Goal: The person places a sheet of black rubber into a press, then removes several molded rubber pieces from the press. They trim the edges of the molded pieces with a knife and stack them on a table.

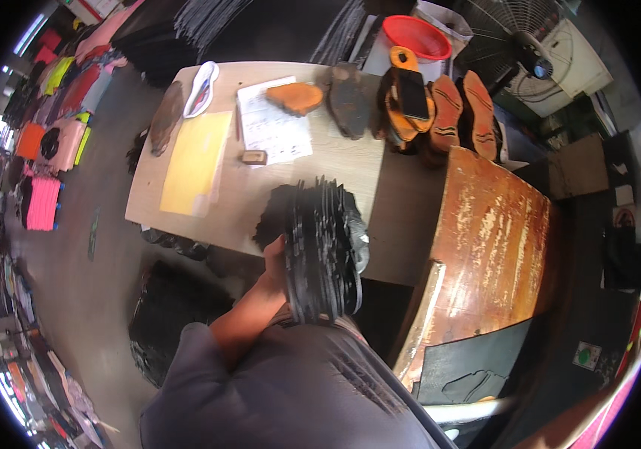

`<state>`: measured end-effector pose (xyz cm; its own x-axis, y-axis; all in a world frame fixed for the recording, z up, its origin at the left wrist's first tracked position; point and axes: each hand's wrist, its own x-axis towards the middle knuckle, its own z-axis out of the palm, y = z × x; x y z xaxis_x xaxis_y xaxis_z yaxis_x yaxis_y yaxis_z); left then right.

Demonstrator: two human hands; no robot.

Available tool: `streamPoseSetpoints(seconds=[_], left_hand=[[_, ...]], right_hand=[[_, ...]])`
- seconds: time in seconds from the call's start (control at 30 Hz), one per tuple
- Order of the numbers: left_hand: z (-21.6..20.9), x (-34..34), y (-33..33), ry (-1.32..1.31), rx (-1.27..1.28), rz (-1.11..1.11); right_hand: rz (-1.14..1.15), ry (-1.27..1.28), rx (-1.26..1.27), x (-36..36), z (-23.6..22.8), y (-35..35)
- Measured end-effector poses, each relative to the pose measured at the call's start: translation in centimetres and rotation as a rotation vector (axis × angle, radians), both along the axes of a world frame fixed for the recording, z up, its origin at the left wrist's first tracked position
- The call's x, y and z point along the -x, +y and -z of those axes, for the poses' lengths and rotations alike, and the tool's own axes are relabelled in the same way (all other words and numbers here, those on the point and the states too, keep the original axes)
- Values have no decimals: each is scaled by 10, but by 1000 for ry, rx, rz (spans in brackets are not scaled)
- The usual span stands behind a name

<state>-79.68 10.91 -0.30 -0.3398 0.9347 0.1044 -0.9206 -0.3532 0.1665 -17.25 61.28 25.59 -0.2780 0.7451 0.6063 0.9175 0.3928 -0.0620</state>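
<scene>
A thick stack of thin black sheets (322,247) stands on edge in front of my body, close to the table's near edge. My left hand (275,263) grips the stack from its left side, with the fingers partly hidden behind it. Dark pieces show behind the stack, on the left; their exact shape is hard to make out. No part of my right hand can be seen.
The pale table (249,209) carries a yellow sheet (197,161), written papers (272,135), a small wooden block (254,157) and sole-shaped pieces. Rightward are a phone (411,93), a red basin (417,37), a fan (530,56) and a worn wooden board (489,239). A black bundle (174,314) lies lower left.
</scene>
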Motion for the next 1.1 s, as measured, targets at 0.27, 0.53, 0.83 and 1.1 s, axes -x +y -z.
streamPoseSetpoints(seconds=[0.27,0.53,0.83,1.1], left_hand=[[55,57,-88,-156,151,-372],[80,81,-212,-179,178,-708],[58,68,-355,-224,269,-1071],[65,47,-430,-78,339,-1084]], right_hand=[[-500,300,749,206,67,-265],[-1016,-29,1213,419,77,-380],[-1178,-476,1059,513,111,-479],[-1366,-517,1098,533,112,-512]])
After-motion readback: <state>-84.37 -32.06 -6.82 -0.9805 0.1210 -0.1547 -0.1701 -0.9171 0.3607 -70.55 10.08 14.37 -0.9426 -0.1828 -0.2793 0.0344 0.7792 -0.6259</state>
